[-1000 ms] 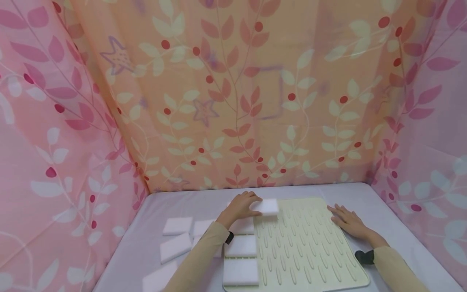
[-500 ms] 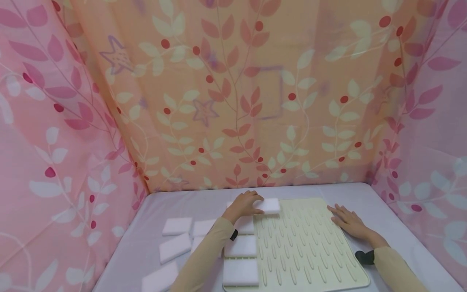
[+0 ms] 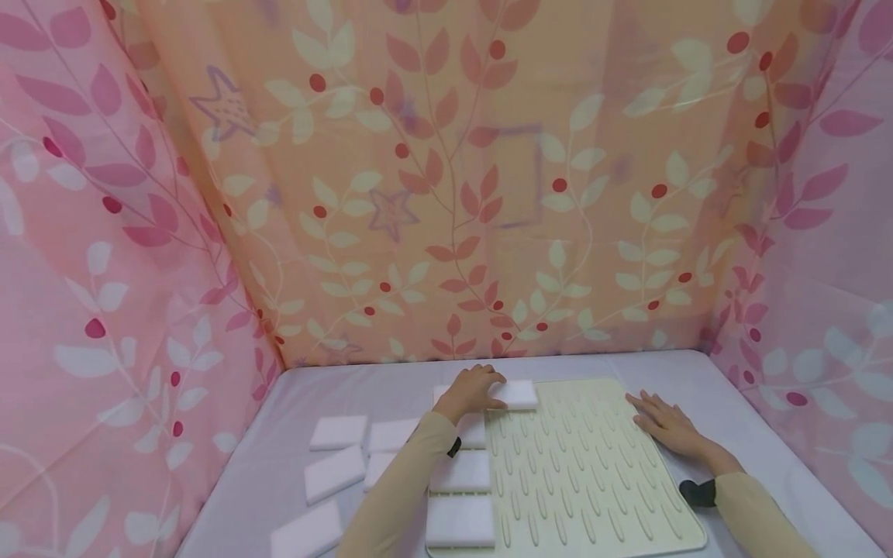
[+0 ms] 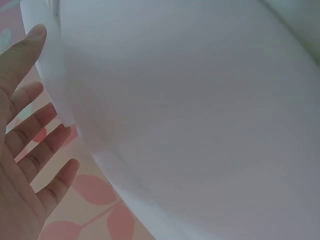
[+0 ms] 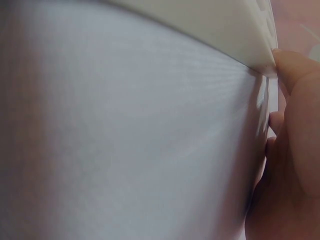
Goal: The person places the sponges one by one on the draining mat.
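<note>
My left hand [image 3: 470,391] grips the left end of a white sponge [image 3: 519,394] at the far edge of a cream ridged mat [image 3: 579,465]. Its thumb lies along the near side and the fingers curl over the far side. Down the mat's left border runs a column of similar sponges, the nearest sponge [image 3: 460,521] lying flat, the farther ones partly covered by the hand and sleeve. The right hand [image 3: 666,426] rests on the mat's right edge with its fingers spread. In the right wrist view, its thumb [image 5: 295,70] touches the mat's rim [image 5: 215,30].
Left of the mat, several loose sponges lie on the white tabletop [image 3: 244,465], among them a tilted sponge [image 3: 335,474] and a front sponge [image 3: 307,531]. The left sleeve [image 3: 401,492] passes over some of them. A patterned curtain [image 3: 446,194] rises behind the table.
The left wrist and forearm have swung to the right, uncovering more of the loose sponges. The gripped sponge has shifted slightly right. The right hand stays where it was.
</note>
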Action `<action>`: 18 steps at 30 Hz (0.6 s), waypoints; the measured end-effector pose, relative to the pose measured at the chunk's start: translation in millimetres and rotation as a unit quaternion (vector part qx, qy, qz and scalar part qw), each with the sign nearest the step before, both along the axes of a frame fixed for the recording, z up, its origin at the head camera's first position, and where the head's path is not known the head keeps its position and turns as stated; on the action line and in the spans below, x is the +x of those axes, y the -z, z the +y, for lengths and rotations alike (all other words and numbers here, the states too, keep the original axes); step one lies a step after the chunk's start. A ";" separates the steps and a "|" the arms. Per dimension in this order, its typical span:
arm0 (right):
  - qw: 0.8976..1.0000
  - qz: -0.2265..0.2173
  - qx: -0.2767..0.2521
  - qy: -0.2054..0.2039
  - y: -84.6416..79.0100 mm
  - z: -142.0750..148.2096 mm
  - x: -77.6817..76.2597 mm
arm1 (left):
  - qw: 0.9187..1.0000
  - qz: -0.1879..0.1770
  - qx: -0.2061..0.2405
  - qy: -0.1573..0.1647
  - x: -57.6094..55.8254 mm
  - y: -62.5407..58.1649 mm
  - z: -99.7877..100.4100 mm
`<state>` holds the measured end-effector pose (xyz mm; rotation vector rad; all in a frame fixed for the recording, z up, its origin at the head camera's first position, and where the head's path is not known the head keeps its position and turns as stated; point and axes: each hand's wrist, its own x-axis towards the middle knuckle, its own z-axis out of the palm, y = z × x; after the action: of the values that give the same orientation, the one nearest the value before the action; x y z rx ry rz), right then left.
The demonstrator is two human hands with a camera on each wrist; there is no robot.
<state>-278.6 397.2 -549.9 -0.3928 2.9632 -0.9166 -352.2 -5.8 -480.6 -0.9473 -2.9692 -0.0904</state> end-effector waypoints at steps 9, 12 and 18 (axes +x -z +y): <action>1.000 0.001 0.002 0.000 2.7 1.1 -2.6 | 1.000 -0.013 -0.016 -0.016 1.0 0.2 4.2; 1.000 0.001 0.004 0.000 3.4 1.4 -3.2 | 1.000 -0.013 -0.019 -0.020 0.7 0.9 4.7; 1.000 0.001 -0.001 0.001 3.0 1.1 -2.5 | 0.999 -0.014 -0.019 -0.029 -0.1 3.7 4.9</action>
<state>-281.0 398.3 -552.9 -0.3901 2.9653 -0.9191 -352.3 -0.9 -484.3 -0.8713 -3.0322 -0.0456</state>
